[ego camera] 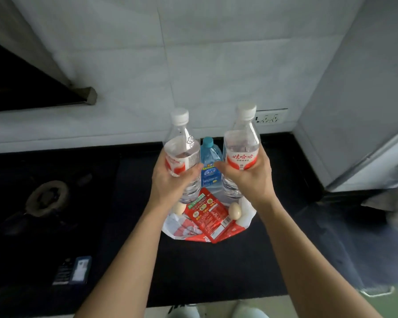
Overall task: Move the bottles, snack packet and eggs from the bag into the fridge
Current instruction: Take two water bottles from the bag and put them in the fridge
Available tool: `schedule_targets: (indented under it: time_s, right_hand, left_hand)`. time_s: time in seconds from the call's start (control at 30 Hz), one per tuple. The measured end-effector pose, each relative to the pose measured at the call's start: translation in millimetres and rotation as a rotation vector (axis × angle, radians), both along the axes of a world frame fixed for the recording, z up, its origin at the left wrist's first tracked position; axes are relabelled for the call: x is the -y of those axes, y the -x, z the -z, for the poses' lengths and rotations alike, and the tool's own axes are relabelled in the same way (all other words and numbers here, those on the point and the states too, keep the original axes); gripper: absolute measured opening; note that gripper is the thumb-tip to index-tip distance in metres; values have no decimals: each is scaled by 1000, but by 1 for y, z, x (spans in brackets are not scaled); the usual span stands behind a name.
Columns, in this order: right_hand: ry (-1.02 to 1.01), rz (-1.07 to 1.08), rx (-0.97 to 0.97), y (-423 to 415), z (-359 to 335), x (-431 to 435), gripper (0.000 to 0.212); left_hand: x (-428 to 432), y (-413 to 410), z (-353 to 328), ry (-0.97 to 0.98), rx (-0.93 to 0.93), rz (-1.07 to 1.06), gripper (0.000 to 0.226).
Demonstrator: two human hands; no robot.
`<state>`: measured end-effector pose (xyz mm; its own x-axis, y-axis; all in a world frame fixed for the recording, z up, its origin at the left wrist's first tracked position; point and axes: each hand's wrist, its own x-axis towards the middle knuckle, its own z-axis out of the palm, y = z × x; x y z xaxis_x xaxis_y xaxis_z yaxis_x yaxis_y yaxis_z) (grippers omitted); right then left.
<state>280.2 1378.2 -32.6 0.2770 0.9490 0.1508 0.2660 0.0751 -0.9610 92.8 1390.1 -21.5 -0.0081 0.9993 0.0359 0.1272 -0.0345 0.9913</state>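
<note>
Head view: each hand's grip, left hand [170,180] and right hand [246,177], wraps a lifted water bottle, left bottle [182,154] and right bottle [241,148], while a blue-capped bottle [209,161], red snack packet [210,214] and two eggs [235,210] remain in the bag [182,230] on the bench [216,271], nothing yet in the fridge [365,111].

bag [245,222]: your landmark, open on the dark counter [216,267]
above bag: two clear bottles [240,154] block you there
behind bag: blue bottle [209,166], then wall
left of bag: burner [47,197]
right of bag: bare counter up to the fridge [354,111]
</note>
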Motion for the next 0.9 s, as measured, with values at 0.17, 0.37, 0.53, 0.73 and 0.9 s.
schedule_targets:
  time_s: [0.17,0.37,0.53,0.73,0.9]
  right_hand:
    - [-6,-13,-8,-7,-25,12,56]
    - [15,-20,-66,1,-32,17,58]
    - [27,-108,-71,18,-34,10,59]
    - [18,-294,-69,48,-45,14,56]
    - [14,-500,-76,76,-46,38,50]
  left_hand:
    - [14,-19,-23,-21,115,-32,44]
    - [26,-17,-35,-37,152,-62,49]
    - [40,1,-42,-61,146,-201,45]
    - [74,23,-48,-91,119,-449,52]
    - [127,39,-45,-102,60,-675,49]
